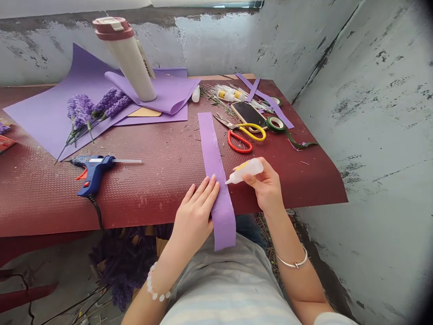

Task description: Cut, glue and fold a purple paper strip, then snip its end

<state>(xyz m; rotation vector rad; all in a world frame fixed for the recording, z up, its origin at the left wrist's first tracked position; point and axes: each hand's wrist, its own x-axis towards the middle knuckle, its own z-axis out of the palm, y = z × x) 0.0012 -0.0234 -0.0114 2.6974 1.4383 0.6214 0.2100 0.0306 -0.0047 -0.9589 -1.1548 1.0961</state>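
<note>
A long purple paper strip (219,198) lies on the dark red table, its near end hanging over the front edge. Flat on the strip's left side rests my left hand (198,210), fingers stretched out. My right hand (267,185) grips a white glue bottle (248,170), tilted so that its nozzle meets the strip's right edge. A thin pale line runs along that edge above the nozzle. Just beyond the bottle lie scissors (241,135) with one red and one yellow handle, their blades pointing toward the strip.
A blue glue gun (94,174) lies at left, its cord over the table edge. Behind it are purple flowers (98,108), purple sheets (43,110) and an upright tumbler (130,63). A phone (248,115), green tape (275,124) and wire stems sit at back right. A wall (372,158) borders the right.
</note>
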